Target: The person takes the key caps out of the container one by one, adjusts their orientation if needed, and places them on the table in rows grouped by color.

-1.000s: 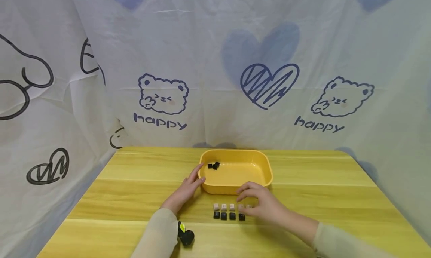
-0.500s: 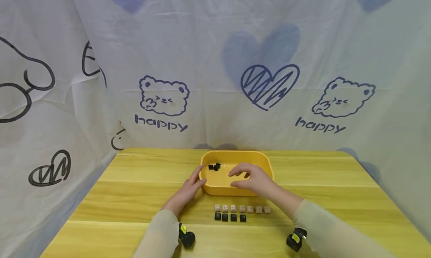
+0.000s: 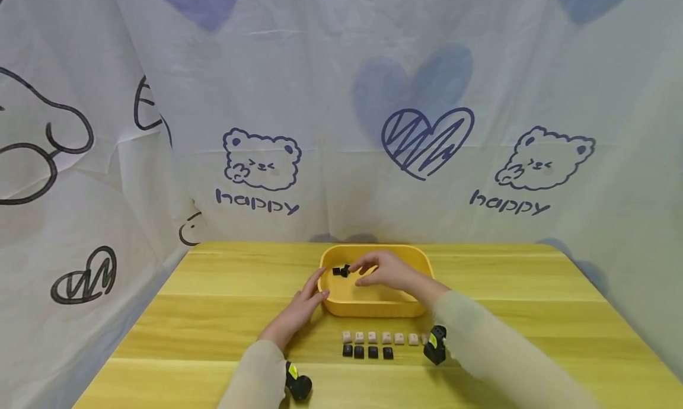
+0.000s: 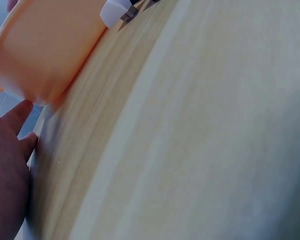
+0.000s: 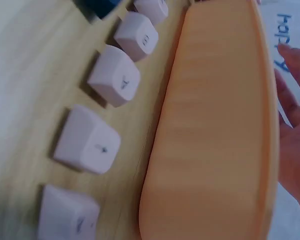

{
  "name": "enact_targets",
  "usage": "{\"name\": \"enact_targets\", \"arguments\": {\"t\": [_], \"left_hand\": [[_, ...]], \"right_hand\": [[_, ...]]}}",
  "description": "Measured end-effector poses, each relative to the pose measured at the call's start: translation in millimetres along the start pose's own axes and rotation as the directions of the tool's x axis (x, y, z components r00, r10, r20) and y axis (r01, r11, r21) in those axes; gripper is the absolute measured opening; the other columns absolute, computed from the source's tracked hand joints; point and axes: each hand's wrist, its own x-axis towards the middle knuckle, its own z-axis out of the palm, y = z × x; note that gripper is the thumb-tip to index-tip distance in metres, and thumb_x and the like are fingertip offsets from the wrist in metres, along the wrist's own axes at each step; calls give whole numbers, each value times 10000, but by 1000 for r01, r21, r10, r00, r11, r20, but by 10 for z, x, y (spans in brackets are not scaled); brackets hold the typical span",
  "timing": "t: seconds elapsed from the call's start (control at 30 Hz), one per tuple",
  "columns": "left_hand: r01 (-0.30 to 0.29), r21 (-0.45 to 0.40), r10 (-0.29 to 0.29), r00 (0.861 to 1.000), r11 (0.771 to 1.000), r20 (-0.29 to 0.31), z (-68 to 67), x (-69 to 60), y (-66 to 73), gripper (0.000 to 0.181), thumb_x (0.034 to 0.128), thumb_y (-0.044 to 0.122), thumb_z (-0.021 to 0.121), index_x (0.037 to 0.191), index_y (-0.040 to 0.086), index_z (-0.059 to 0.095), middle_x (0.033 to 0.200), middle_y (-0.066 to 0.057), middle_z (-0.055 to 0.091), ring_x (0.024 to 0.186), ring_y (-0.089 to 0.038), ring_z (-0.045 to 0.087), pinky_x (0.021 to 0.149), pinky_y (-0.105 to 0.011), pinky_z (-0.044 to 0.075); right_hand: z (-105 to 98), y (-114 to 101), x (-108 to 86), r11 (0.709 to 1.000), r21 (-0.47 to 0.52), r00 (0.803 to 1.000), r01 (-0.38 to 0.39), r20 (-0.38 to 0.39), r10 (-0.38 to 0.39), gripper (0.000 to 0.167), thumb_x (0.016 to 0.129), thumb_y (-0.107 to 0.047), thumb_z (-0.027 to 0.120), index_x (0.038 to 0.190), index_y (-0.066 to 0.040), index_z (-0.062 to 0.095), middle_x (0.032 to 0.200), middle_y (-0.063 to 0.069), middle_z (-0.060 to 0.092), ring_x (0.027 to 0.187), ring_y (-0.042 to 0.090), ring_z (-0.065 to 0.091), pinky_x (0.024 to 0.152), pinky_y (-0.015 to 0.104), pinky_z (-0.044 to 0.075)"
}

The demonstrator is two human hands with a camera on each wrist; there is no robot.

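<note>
A yellow plastic tray [image 3: 373, 309] stands on the table with several black keycaps [image 3: 336, 272] at its left inside end. My left hand [image 3: 294, 315] rests against the tray's left side, fingers fairly straight. In the left wrist view, fingertips touch the tray wall [image 4: 50, 50]. Over the tray's inside is my right hand [image 3: 391, 272], fingers slightly bent and apart, tips close to the black keycaps; I see nothing between them. In front of the tray lies a row of white keycaps [image 3: 386, 338], with a shorter row of black keycaps [image 3: 373, 352] nearer me.
The wooden table [image 3: 224, 314] extends to both sides of the tray. A printed cloth [image 3: 331, 101] hangs behind and at the left. Black wrist cameras [image 3: 435, 345] sit on both sleeves; the right one is above the right end of the white row.
My right hand has moved from the right part of the keycap rows up into the tray, then left toward the black keycaps inside. The left hand stays at the tray's side.
</note>
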Motion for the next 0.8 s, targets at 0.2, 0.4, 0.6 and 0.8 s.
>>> {"name": "enact_targets", "arguments": {"t": [0.2, 0.4, 0.6, 0.8], "left_hand": [[3, -14, -3, 1000, 1000, -3, 7, 0, -3, 588, 1029, 325, 473, 1561, 286, 225, 1539, -210, 301, 1406, -535, -51, 1050, -725, -57], [1, -15, -1, 1000, 1000, -11, 0, 23, -31, 588, 1026, 323, 483, 1559, 283, 237, 1536, -211, 306, 1406, -535, -51, 1058, -715, -56], [-10, -12, 10, 1000, 1000, -7, -10, 25, -44, 592, 1026, 323, 480, 1561, 271, 231, 1538, -220, 297, 1393, -560, -49, 1043, -733, -53], [-19, -11, 19, 1000, 1000, 0, -7, 29, -50, 592, 1031, 313, 469, 1565, 264, 218, 1571, -167, 251, 1398, -547, -62, 1062, -707, -67]], "right_hand": [[28, 91, 150, 1000, -23, 1000, -10, 28, 11, 329, 850, -103, 756, 1159, -4, 696, 1148, 105, 685, 1064, 335, 596, 923, 400, 494], [70, 151, 308, 997, -35, 997, -67, 24, 68, 349, 832, -104, 768, 1165, -21, 700, 1142, 95, 683, 986, 248, 616, 880, 371, 496], [131, 247, 475, 993, -67, 993, -93, 67, 97, 392, 808, -125, 796, 1181, -61, 695, 1101, 112, 686, 896, 167, 631, 873, 364, 497], [161, 259, 521, 992, -93, 989, -86, 111, 96, 405, 802, -98, 797, 1191, -62, 688, 1147, 87, 666, 903, 195, 626, 851, 349, 509]]}}
